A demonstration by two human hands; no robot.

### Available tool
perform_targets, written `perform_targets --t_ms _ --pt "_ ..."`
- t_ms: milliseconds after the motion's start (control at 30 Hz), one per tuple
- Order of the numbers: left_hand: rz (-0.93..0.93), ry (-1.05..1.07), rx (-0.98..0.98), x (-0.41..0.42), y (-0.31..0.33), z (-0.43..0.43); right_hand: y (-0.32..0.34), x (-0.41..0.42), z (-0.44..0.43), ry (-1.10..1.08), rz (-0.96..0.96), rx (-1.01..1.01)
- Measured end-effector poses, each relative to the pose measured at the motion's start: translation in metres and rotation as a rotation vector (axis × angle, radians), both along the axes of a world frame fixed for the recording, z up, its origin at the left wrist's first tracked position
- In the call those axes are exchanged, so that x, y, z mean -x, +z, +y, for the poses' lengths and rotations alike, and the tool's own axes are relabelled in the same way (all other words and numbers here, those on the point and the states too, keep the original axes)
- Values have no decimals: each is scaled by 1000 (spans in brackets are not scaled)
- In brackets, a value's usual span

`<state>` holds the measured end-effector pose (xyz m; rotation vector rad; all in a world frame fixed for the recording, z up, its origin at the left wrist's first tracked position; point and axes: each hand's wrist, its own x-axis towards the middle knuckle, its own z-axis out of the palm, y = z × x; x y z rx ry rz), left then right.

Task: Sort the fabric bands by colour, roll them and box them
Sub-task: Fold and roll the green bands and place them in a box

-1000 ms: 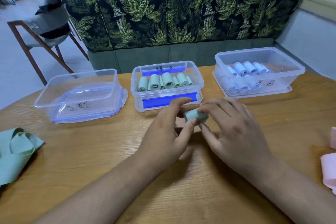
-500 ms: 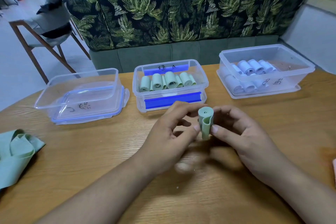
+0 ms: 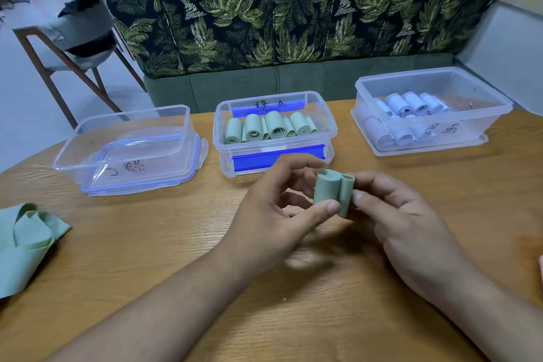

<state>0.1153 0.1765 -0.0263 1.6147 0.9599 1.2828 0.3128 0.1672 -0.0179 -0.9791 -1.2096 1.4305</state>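
Note:
A rolled green band (image 3: 333,191) stands upright above the table, pinched between both hands. My left hand (image 3: 276,211) holds its left side with thumb and fingers; my right hand (image 3: 402,223) pinches its right side. Behind them stands the middle clear box (image 3: 276,153) with several green rolls (image 3: 269,128) inside. The right clear box (image 3: 432,141) holds several pale blue rolls (image 3: 411,104). The left clear box (image 3: 85,153) sits on its lid and has no bands in it. Loose green bands (image 3: 25,241) lie at the table's left edge.
The wooden table (image 3: 147,244) ends just behind the boxes, against a leaf-patterned sofa (image 3: 293,9). A wooden chair (image 3: 73,38) stands at the far left. A sliver of pink fabric (image 3: 540,261) shows at the right edge.
The green roll was turned from lying between my fingers to upright and lifted slightly. It now looks looser, showing two folds, and my left thumb has shifted onto its lower front.

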Motion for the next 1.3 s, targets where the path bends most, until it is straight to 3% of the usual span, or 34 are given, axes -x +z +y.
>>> perform_targets --t_ms 100,333,433,600,867,1033,1300 --pt "68 53 -26 -1 1 0 0 -1 -1 64 117 69" --pt "271 -8 -102 -2 0 -3 2 -2 4 67 170 297" --pt "395 22 -209 0 2 -1 4 -6 5 80 148 331" --pt "424 -22 -234 4 4 -2 1 -7 6 108 31 330" --pt "447 29 -338 10 13 -3 15 -1 0 52 -6 175" --pt "447 50 -417 17 15 2 34 13 5 57 -132 85" --pt "557 365 -513 85 4 13 87 62 51 54 -377 -34"
